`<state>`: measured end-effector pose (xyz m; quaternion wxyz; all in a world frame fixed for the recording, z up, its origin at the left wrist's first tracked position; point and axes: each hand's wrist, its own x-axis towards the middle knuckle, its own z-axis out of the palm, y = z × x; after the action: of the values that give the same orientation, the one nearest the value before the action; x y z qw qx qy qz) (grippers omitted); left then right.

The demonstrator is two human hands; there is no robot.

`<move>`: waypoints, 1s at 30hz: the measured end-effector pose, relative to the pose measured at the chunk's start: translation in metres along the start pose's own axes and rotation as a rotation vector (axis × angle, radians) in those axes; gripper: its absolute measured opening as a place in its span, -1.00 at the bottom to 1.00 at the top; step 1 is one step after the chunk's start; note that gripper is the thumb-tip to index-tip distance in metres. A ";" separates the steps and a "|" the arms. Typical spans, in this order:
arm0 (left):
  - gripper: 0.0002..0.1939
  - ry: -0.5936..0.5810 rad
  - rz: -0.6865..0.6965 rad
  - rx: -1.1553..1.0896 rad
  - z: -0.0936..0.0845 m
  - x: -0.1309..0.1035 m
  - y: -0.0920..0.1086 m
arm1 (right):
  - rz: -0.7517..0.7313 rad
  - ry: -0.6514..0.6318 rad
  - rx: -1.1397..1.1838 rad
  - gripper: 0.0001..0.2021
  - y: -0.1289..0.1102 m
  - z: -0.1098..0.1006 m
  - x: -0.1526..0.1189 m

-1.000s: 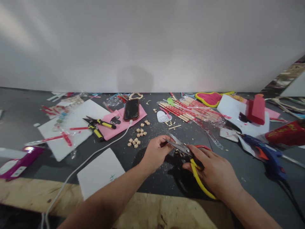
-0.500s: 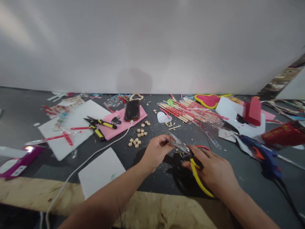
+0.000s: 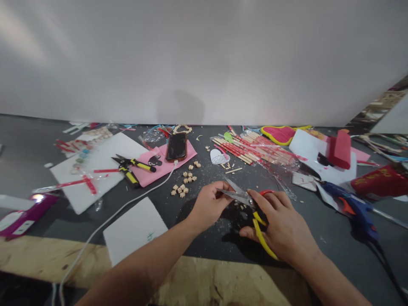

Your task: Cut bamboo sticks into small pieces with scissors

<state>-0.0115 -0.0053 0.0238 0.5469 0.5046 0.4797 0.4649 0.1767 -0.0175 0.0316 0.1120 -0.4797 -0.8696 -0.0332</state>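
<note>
My right hand [image 3: 280,221] is wrapped round the yellow and red handles of a pair of scissors [image 3: 244,197], whose blades are parted and point left. My left hand [image 3: 210,204] is pinched at the blades; whatever its fingertips hold is too small to make out. Tiny wooden bits lie under the scissors. Left of the blades sit several small wooden clusters [image 3: 181,189]. Beyond the blades are a short stick [image 3: 233,171], a heart-shaped paper [image 3: 219,157] and a bundle of red and plain sticks [image 3: 236,148].
Yellow-black pliers [image 3: 135,168] and a phone [image 3: 177,147] with a white cable lie on pink paper at left. White card [image 3: 135,229] is beside my left forearm. A blue glue gun [image 3: 350,208] and red packet [image 3: 379,182] are at right.
The scissor handles have spread a little and shifted slightly left. My right hand's fingers have moved on them, with the thumb further left. My left hand stays near the blades.
</note>
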 end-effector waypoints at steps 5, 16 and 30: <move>-0.91 0.004 0.051 0.016 0.001 0.000 -0.002 | 0.015 0.009 -0.023 -0.39 0.001 0.003 -0.001; -0.86 -0.059 -0.068 -0.226 0.004 -0.002 0.002 | 0.018 0.060 -0.065 -0.49 -0.002 0.000 -0.005; -0.82 -0.088 -0.192 -0.587 -0.001 0.001 0.001 | 0.169 0.088 0.240 -0.51 0.010 -0.002 -0.001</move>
<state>-0.0122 -0.0040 0.0251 0.7309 0.2970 0.3463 0.5076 0.1858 -0.0137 0.0328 0.2090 -0.5323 -0.8182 0.0592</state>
